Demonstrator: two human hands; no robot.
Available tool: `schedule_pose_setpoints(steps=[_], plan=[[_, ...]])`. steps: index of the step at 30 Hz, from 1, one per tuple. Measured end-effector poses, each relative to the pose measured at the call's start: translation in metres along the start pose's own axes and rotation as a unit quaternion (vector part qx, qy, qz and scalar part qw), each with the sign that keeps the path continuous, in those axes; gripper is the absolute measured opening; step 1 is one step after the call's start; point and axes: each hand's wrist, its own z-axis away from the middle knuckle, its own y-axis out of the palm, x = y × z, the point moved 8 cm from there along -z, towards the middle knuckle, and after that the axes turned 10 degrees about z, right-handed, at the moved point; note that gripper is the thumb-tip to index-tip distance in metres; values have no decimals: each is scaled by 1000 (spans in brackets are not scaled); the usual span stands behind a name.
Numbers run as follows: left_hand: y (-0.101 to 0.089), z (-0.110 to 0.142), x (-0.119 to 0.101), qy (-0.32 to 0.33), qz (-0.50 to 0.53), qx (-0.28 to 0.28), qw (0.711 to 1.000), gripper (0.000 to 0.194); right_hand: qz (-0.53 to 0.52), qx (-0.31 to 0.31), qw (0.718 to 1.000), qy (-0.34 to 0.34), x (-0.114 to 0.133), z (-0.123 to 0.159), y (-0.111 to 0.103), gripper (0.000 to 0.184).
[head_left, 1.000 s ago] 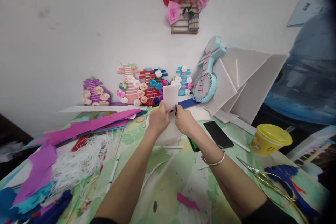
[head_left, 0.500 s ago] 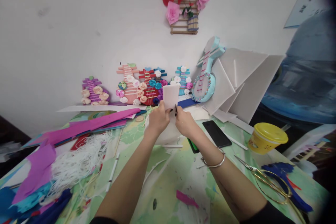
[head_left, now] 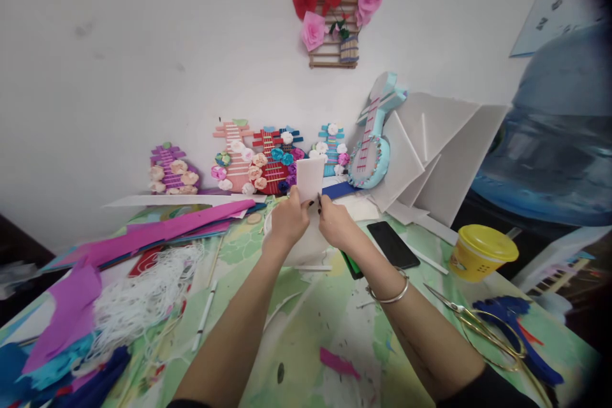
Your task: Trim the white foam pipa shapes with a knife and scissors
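Note:
Upright in front of me stands a white foam board piece (head_left: 310,177), its narrow upper part rising above my hands and its wider lower part partly hidden by them. My left hand (head_left: 289,220) is closed on its left edge, with the thumb across the front. At the right edge my right hand (head_left: 336,222) is closed in a pinch. A small dark tip shows at those fingers, but whether it is a nail or a tool I cannot tell. Under my right forearm lies a green and black object (head_left: 351,264), partly covered.
Decorated toy instruments, such as a light-blue one (head_left: 371,146), lean against the wall. At right are a black phone (head_left: 393,244), gold-handled scissors (head_left: 482,325), a yellow tub (head_left: 484,254) and white boards (head_left: 442,153). White string (head_left: 148,290) and magenta paper (head_left: 176,229) lie left.
The camera view has shifted slightly. Both hands keep the same hold at the white board's edges, and no other movement is plain.

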Motion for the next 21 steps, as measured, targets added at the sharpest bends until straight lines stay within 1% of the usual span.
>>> schedule_pose_setpoints(steps=[6, 13, 21], plan=[[1, -1, -2, 10, -4, 9, 1000, 35, -1, 7, 1000, -6, 1, -3, -2, 25], [2, -2, 0, 9, -3, 11, 1000, 40, 1, 12, 1000, -12, 1, -7, -3, 26], [2, -3, 2, 13, 19, 18, 1000, 40, -7, 0, 1000, -10, 1, -9, -4, 23]])
